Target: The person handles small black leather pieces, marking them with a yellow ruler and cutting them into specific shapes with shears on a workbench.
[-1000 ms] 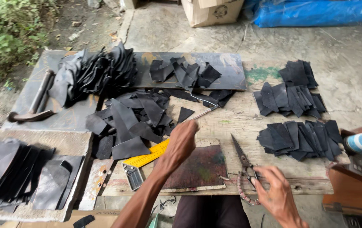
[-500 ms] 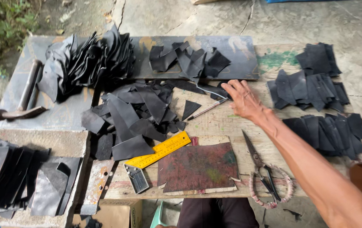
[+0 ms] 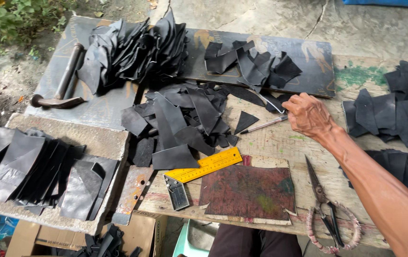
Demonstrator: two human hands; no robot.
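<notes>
Right hand (image 3: 310,114): fingers curled loosely, fingertips on the end of the pen; whether they pinch it, cannot tell.
Pen (image 3: 264,124): slim, silvery, flat on the wooden bench (image 3: 280,143), beside black rubber offcuts (image 3: 185,119).
Nearby: yellow ruler (image 3: 204,165), metal scissors (image 3: 323,200), worn reddish cutting board (image 3: 247,190).

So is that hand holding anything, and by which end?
The right hand is on the pen's right end; whether it grips it cannot be told.
</notes>
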